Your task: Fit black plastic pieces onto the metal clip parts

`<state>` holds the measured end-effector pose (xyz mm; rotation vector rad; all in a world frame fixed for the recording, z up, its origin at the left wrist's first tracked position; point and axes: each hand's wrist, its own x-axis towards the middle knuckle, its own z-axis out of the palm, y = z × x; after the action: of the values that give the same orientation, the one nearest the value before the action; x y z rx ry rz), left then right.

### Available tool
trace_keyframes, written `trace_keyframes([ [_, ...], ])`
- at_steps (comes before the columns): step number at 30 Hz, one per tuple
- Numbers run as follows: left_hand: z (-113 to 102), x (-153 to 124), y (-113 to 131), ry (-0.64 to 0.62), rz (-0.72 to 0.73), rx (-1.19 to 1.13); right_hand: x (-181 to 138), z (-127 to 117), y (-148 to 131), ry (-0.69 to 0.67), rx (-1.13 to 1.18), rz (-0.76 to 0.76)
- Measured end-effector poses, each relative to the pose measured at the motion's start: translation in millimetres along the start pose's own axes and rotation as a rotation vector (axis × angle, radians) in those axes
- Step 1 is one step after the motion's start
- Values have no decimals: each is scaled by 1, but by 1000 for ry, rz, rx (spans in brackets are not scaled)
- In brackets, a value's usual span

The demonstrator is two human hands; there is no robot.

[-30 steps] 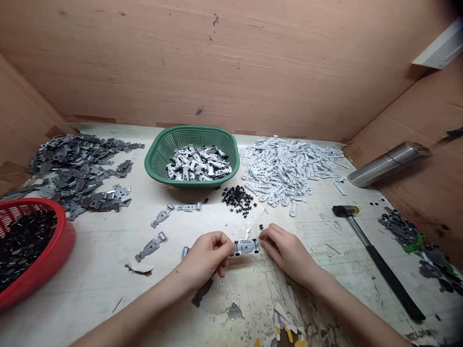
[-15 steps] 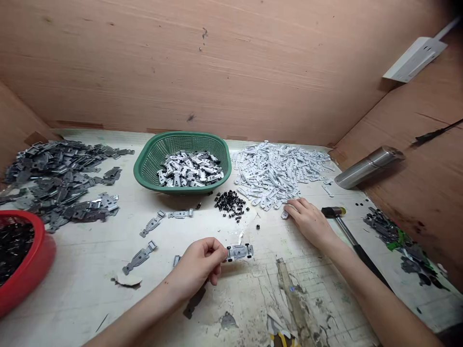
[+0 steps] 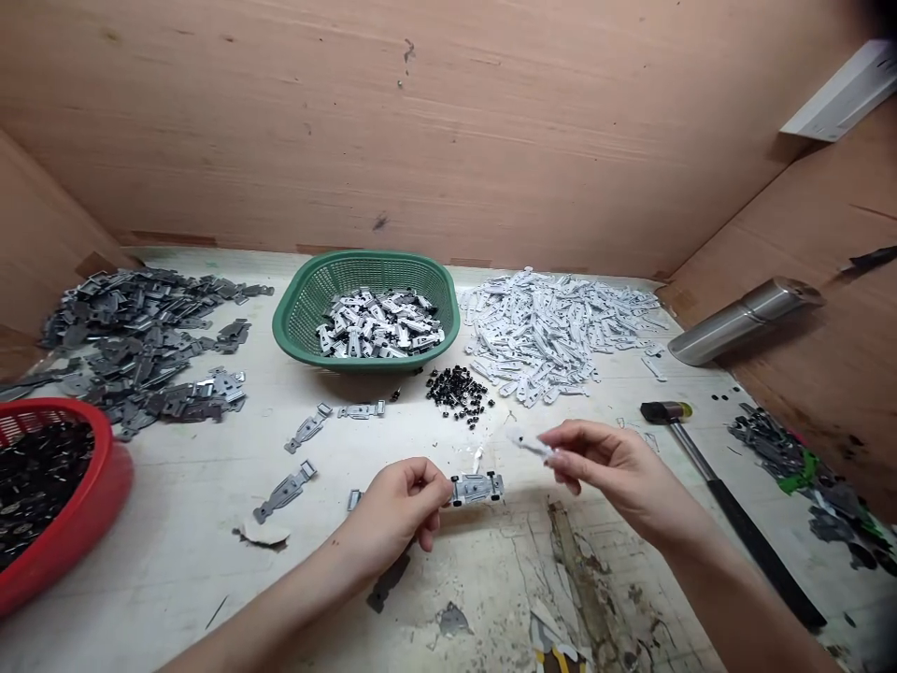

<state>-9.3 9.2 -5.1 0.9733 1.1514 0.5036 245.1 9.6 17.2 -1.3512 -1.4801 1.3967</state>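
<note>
My left hand (image 3: 406, 509) pinches one end of a grey toy car chassis (image 3: 477, 488) with small black wheels, held a little above the table. Between the thumb and fingers of my right hand (image 3: 609, 467) is a white plastic car body piece (image 3: 527, 441), raised off the table and apart from the chassis. Behind it spreads a heap of similar white pieces (image 3: 553, 327). Small black wheel parts (image 3: 457, 394) lie in a pile beyond the chassis. Several loose grey chassis plates (image 3: 286, 491) lie left of my left hand; another dark plate (image 3: 388, 584) is partly under it.
A green basket (image 3: 280, 327) holds assembled pieces. At left are a heap of grey plates (image 3: 140, 336) and a red basket (image 3: 116, 477) of black parts. A hammer (image 3: 743, 523) lies right, near a metal cylinder (image 3: 743, 322) and scraps (image 3: 805, 472).
My right hand has come away from the white heap toward the chassis, bringing a white piece with it. The left hand keeps its hold on the chassis. The view has shifted slightly.
</note>
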Motion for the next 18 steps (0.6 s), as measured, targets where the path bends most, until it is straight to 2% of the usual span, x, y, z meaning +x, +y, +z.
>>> trace_keyframes([
  [2,0,0,-1,3,-6,6,-3,11,-9,-84,129,58],
  [5,-1,0,-2,5,-3,15,-2,27,-13,-136,182,99],
  [10,-1,1,-2,3,4,8,5,43,-6,-110,224,159],
  [18,1,0,0,1,5,4,6,51,-9,-66,222,174],
])
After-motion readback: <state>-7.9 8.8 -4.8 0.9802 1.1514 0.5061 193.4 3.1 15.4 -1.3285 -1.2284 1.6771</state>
